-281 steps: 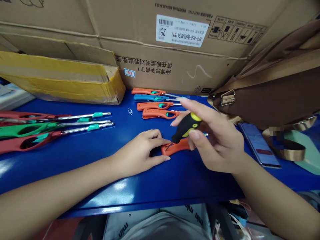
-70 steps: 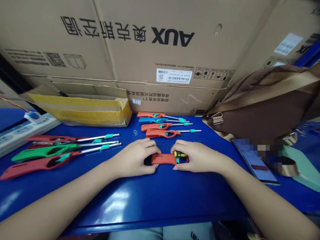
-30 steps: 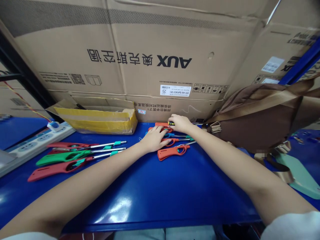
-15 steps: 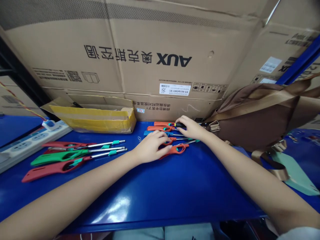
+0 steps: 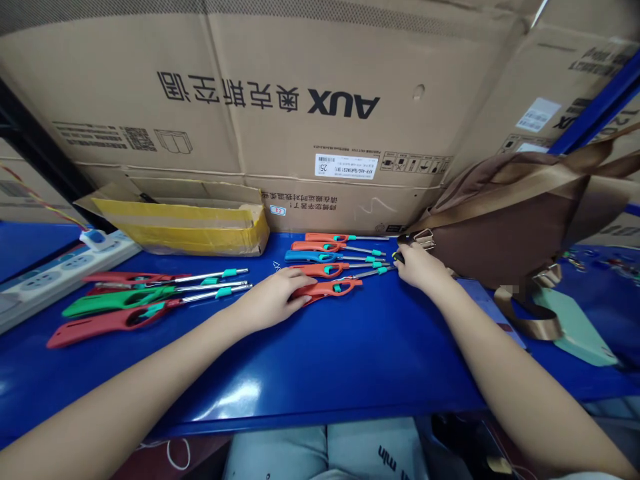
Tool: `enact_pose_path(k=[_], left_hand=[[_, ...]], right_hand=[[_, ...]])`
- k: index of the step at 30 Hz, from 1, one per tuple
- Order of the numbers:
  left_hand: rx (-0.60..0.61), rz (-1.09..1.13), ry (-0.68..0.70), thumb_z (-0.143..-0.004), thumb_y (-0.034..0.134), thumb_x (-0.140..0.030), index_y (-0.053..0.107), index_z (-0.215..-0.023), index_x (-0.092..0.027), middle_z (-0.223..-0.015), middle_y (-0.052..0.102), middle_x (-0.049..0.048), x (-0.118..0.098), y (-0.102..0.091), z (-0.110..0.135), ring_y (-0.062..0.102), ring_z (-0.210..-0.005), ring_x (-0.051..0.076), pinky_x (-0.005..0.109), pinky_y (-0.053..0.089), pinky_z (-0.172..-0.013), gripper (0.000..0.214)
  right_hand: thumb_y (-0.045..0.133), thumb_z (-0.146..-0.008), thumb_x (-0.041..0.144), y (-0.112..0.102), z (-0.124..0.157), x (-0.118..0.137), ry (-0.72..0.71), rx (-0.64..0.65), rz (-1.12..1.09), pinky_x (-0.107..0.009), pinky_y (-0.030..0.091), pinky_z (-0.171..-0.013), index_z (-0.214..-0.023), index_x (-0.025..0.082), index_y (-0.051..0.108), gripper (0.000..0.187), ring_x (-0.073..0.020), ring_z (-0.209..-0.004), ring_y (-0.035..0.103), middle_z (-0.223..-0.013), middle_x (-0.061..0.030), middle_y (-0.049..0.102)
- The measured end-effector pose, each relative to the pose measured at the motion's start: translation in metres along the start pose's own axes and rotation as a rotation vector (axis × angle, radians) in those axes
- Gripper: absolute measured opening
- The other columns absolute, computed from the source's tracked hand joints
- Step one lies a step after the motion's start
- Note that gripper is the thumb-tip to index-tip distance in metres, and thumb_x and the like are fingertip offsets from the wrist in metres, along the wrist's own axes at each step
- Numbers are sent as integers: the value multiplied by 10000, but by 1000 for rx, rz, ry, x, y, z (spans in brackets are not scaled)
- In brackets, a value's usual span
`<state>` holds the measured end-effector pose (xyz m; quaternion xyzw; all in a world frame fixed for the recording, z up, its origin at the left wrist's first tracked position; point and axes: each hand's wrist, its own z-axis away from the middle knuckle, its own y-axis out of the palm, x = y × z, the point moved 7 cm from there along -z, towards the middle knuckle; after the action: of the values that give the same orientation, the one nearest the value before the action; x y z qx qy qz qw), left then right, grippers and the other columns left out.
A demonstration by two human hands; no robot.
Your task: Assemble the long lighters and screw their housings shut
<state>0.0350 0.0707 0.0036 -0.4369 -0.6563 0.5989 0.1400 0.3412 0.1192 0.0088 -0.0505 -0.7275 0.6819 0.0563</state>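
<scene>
Several long-necked gas lighters lie in a row at the table's middle back: orange, a blue lighter (image 5: pixel 313 256) and more orange. My left hand (image 5: pixel 273 298) is closed around the handle end of the nearest orange lighter (image 5: pixel 334 289), which rests on the table. To the right of the lighter tips, my right hand (image 5: pixel 419 265) is closed on a small black tool with a yellow band (image 5: pixel 398 257); most of it is hidden by the fingers. On the left lies a second group of lighters, a green lighter (image 5: pixel 117 301) between red ones (image 5: pixel 110 326).
An open cardboard box with yellow tape (image 5: pixel 180 230) stands at the back left beside a white power strip (image 5: pixel 65 267). A large carton (image 5: pixel 250 147) walls the back. A brown bag (image 5: pixel 500 227), a purple flat item (image 5: pixel 487 310) and a pale green case (image 5: pixel 575 333) are on the right.
My right hand has moved right with the black tool, off the lighters to beside their tips. My left hand has shifted left and slightly down along the nearest orange lighter, uncovering the row.
</scene>
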Motion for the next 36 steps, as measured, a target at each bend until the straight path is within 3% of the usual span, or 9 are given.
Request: enact_pose_path(k=[4, 8, 11, 13, 15, 21, 28, 32, 36], left_hand=[[-32, 7, -71, -923, 727, -398, 691, -1259, -182, -1250, 699, 149, -1, 4, 1, 667, -1145, 330, 478, 555, -986, 401], [-22, 49, -85, -905, 725, -322, 699, -1204, -201, -1228, 684, 121, -2, 10, 1, 678, -1108, 295, 424, 575, -945, 324], [-21, 91, -76, -911, 692, -276, 690, -1189, -202, -1186, 685, 100, -2, 11, 2, 694, -1052, 250, 376, 586, -917, 288], [-28, 111, -68, -927, 672, -279, 685, -1196, -201, -1177, 692, 97, 0, 11, 3, 694, -1049, 243, 370, 586, -914, 280], [-30, 128, -53, -935, 672, -285, 686, -1197, -200, -1174, 708, 92, 0, 10, 3, 694, -1060, 240, 359, 582, -915, 277], [-31, 153, -7, -968, 662, -366, 694, -1204, -200, -1114, 755, 73, -1, 3, 3, 713, -980, 223, 325, 568, -853, 290], [-141, 120, -57, -1083, 405, -341, 736, -990, -181, -921, 745, 62, 9, 5, 1, 693, -836, 196, 324, 555, -790, 379], [-260, 58, -88, -1060, 463, -357, 701, -1216, -188, -1160, 680, 113, 8, -1, 3, 634, -1071, 250, 424, 523, -967, 331], [-200, 36, -6, -993, 620, -461, 737, -1140, -237, -1136, 684, 81, -7, 0, 3, 600, -1098, 259, 426, 501, -986, 292]], right_hand=[[659, -975, 330, 4, 0, -10, 52, 43, 20, -503, 584, -897, -1248, 151, 658, 326, -306, -1089, 681, -1244, -164, 674], [575, -949, 204, -9, 10, 3, -98, -16, -42, -605, 508, -950, -1279, 93, 644, 355, -461, -1243, 590, -1322, -290, 597], [603, -959, 259, -13, 31, 41, -449, 18, -153, -499, 410, -1129, -1285, 194, 653, 336, -344, -1322, 539, -1366, -166, 607], [689, -922, 302, -8, 49, 67, -670, 106, -236, -396, 444, -1095, -1232, 265, 673, 313, -265, -1258, 583, -1304, -80, 658], [684, -922, 258, -2, 57, 81, -754, 143, -299, -381, 482, -1009, -1166, 238, 677, 245, -252, -1162, 616, -1231, -87, 682], [545, -979, 198, 11, 52, 81, -753, 223, -435, -281, 483, -713, -978, 196, 643, 98, -172, -776, 617, -893, -35, 694], [447, -1015, 217, 8, 51, 78, -714, 256, -492, -264, 452, -677, -908, 190, 647, 228, -158, -709, 599, -816, -25, 689], [433, -1026, 242, 3, 51, 78, -699, 175, -501, -300, 460, -755, -912, 202, 618, 221, -188, -806, 619, -896, -45, 696], [363, -1047, 241, -8, 49, 76, -661, 36, -535, -342, 460, -861, -972, 207, 575, 227, -214, -930, 619, -1020, -78, 688]])
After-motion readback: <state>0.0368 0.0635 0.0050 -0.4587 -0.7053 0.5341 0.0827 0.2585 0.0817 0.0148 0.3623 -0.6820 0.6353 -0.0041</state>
